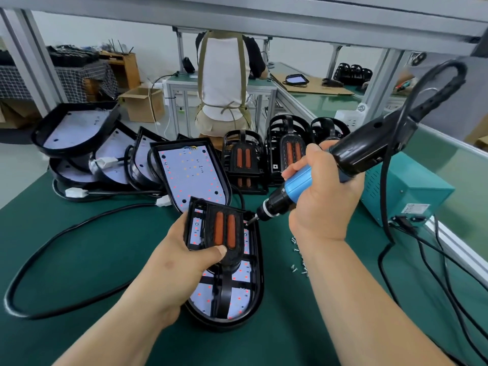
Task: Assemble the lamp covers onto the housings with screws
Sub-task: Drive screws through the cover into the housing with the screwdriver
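Note:
A black lamp housing (253, 294) with a white LED board lies on the green mat in front of me. On it sits a black cover (214, 228) with two orange strips. My left hand (184, 249) grips the cover's left side, thumb pressed on its lower edge. My right hand (317, 196) grips a blue and black electric screwdriver (295, 186). Its bit touches the cover's upper right corner. Loose screws (299, 257) lie on the mat right of the housing.
More housings (79, 133) with white boards and cables are piled at the back left; one housing (192, 173) leans just behind. Stacked black covers (245, 159) stand at the back. A teal power box (404, 191) sits to the right. A person stands beyond the bench.

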